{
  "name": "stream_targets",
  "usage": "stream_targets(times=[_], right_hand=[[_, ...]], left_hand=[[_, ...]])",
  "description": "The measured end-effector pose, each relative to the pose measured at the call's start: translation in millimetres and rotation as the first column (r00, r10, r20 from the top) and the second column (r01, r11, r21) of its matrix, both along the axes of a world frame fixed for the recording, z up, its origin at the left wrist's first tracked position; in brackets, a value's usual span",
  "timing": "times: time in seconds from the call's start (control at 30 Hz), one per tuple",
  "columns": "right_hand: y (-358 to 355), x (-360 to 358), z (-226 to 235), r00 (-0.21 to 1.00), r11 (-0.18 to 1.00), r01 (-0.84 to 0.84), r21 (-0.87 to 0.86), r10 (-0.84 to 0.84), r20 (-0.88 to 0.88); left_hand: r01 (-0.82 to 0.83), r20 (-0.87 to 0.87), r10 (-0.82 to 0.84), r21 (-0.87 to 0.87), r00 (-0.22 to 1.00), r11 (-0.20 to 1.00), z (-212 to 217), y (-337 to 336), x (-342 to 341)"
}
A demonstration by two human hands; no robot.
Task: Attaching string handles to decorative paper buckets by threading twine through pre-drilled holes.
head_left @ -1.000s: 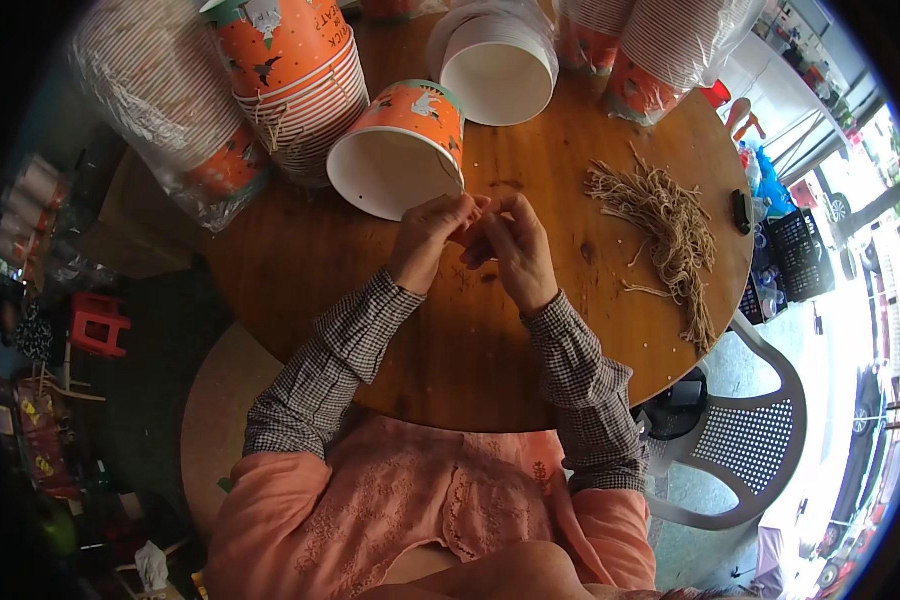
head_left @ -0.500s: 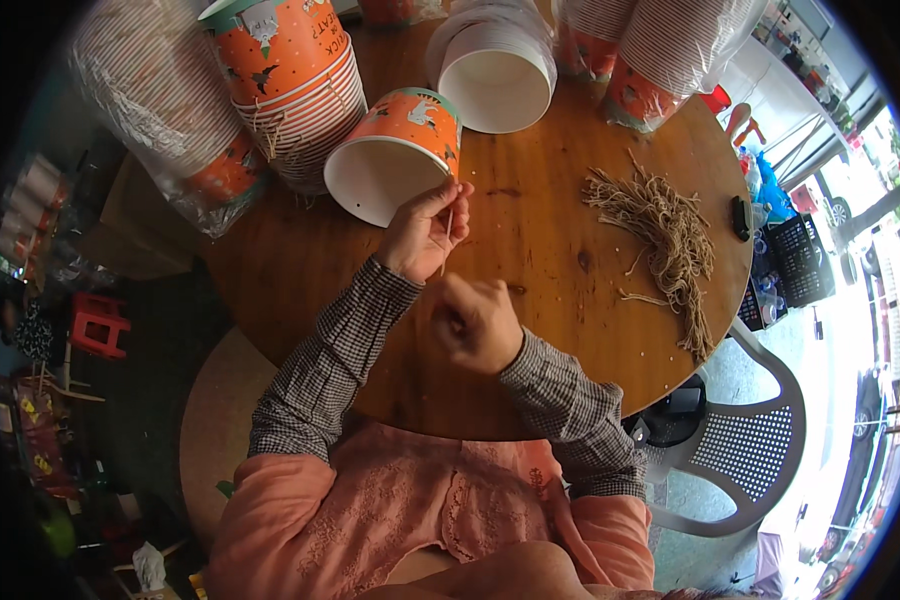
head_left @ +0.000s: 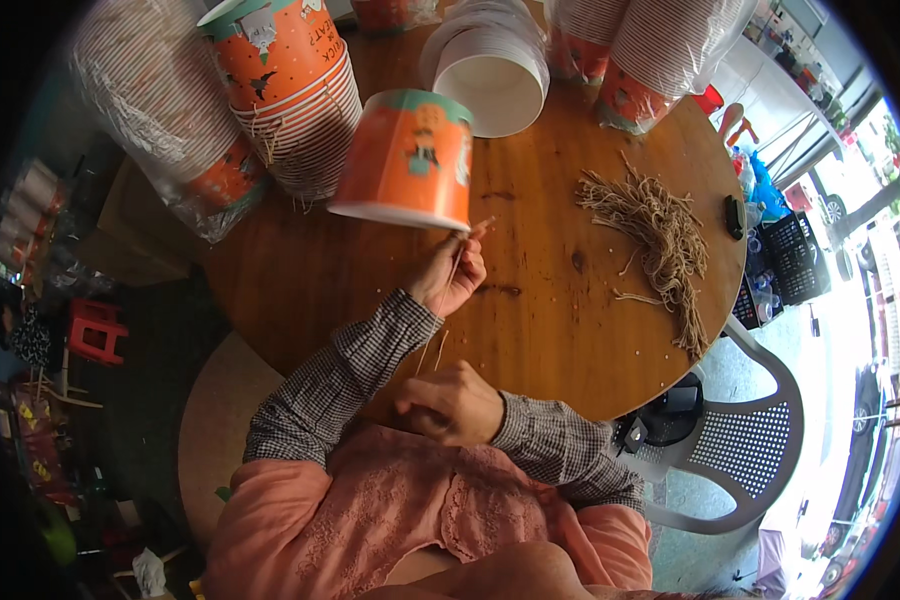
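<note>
An orange paper bucket (head_left: 405,165) with a green band and printed figures is tilted with its white rim downward, slightly blurred. At the rim's near right edge, my left hand (head_left: 455,272) pinches a thin tan cord between thumb and fingers. Loose strands of the cord (head_left: 440,348) show below that hand, over the table. Closer to my body, my right hand (head_left: 458,402) is closed near the strands' lower part. What its fingers hold is hidden.
A heap of tan cords (head_left: 660,240) lies on the right of the round wooden table (head_left: 550,330). Stacked orange buckets (head_left: 295,100) stand behind on the left, white buckets (head_left: 495,90) at the back. A grey plastic chair (head_left: 740,450) stands at right.
The bucket has swung from mouth toward me to rim downward. My left hand has moved slightly right and nearer; my right hand has drawn back toward my body.
</note>
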State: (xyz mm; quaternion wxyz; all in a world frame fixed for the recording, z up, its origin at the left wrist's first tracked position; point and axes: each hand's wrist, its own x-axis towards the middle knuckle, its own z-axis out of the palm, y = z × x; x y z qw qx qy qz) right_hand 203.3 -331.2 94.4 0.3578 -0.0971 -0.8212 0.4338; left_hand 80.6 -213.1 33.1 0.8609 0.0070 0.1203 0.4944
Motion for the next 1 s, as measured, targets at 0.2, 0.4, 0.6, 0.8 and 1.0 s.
stream_targets(times=[0.2, 0.4, 0.6, 0.8, 1.0], right_hand=[[-11, -2, 11, 0.998, 0.997, -0.06, -0.042, 0.06, -0.014], [-1, 23, 44, 0.999, 0.973, -0.013, -0.23, 0.003, -0.044], [-2, 21, 48, 0.999, 0.987, 0.03, -0.159, -0.032, -0.006], [28, 38, 66, 0.872, 0.863, 0.489, -0.125, -0.478, 0.108], [90, 51, 28, 0.69, 0.685, 0.722, -0.099, -0.722, 0.039]], left_hand=[[-0.177, -0.511, 0.254, 0.195, 0.821, 0.965, 17, -5, 13], [-0.288, -0.274, 0.321, 0.156, 0.907, 0.945, 23, 18, -28], [-0.248, -0.625, 0.495, 0.444, 0.604, 0.861, 26, 20, -32], [0.187, -0.693, 0.34, 0.566, 0.636, 0.803, 50, -23, -16], [0.355, -0.589, -0.056, 0.406, 0.806, 0.842, 50, -36, -23]])
